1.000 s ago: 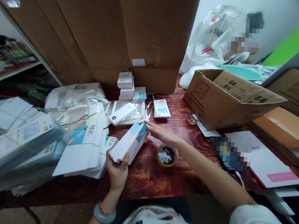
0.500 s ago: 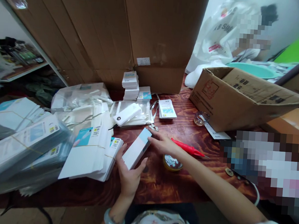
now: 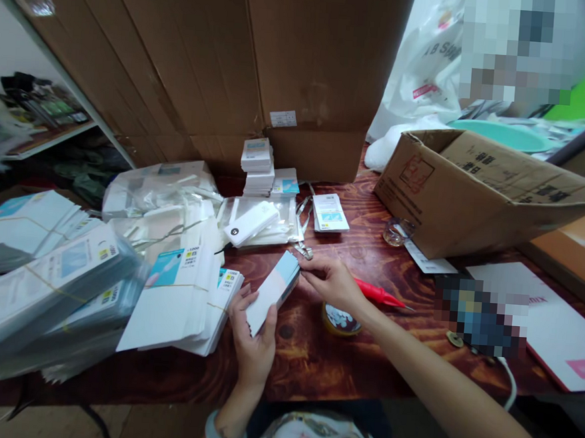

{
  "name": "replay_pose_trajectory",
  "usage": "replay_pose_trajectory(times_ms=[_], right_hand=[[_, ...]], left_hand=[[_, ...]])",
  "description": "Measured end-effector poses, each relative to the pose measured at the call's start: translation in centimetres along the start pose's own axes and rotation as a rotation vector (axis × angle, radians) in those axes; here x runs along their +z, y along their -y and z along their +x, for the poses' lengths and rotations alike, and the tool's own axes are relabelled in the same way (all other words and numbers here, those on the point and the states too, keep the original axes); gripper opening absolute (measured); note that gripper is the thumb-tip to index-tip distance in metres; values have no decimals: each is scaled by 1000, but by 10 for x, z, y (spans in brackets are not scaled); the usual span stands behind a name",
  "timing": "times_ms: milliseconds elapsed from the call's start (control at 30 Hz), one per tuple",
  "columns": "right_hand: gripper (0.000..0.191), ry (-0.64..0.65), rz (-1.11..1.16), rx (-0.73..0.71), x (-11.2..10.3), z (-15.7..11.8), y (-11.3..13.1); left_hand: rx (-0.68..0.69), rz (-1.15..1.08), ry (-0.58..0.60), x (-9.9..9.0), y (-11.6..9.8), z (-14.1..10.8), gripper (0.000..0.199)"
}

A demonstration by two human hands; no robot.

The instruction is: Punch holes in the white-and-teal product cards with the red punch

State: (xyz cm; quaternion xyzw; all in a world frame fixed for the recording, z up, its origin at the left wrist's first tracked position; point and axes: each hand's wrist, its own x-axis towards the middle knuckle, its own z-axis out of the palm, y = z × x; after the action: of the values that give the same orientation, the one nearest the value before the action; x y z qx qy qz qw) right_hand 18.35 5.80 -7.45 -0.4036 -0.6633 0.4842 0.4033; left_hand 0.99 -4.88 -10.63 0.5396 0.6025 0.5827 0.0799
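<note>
A narrow white box with a light blue end [image 3: 273, 290] lies slanted above the wood table. My left hand [image 3: 254, 336] is wrapped round its lower end, thumb on one side and fingers on the other. At its upper right corner my right hand [image 3: 331, 282] is closed in a pinch; whatever lies between those fingertips is too small to make out. A red pen-like tool [image 3: 380, 294] rests just beyond my right hand. Near my right wrist stands a round container with pale discs [image 3: 341, 319].
Banded card stacks [image 3: 166, 303] and plastic-wrapped packs [image 3: 41, 295] cover the left side. A white device [image 3: 252, 223] lies on clear pouches farther back. An open cardboard box [image 3: 424, 195] stands at the right, a tape roll [image 3: 396, 233] beside it.
My left fingers have closed farther round the white box. My right hand has shifted slightly right, to the box's corner, with its fingers pinched together.
</note>
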Motion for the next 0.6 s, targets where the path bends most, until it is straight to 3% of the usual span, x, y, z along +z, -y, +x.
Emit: replay_pose_trajectory(times_ms=[233,467,600], right_hand=[[25,49,82,-17,-2,1,-7],[24,52,246,89,-3,1,-7],[19,114,6,12,-15,2,3]], left_hand=[[-26,-28,-24,1,1,0,24],[-89,-73,-38,3,3,2,29],[-92,-93,-33,2,4,2,31]])
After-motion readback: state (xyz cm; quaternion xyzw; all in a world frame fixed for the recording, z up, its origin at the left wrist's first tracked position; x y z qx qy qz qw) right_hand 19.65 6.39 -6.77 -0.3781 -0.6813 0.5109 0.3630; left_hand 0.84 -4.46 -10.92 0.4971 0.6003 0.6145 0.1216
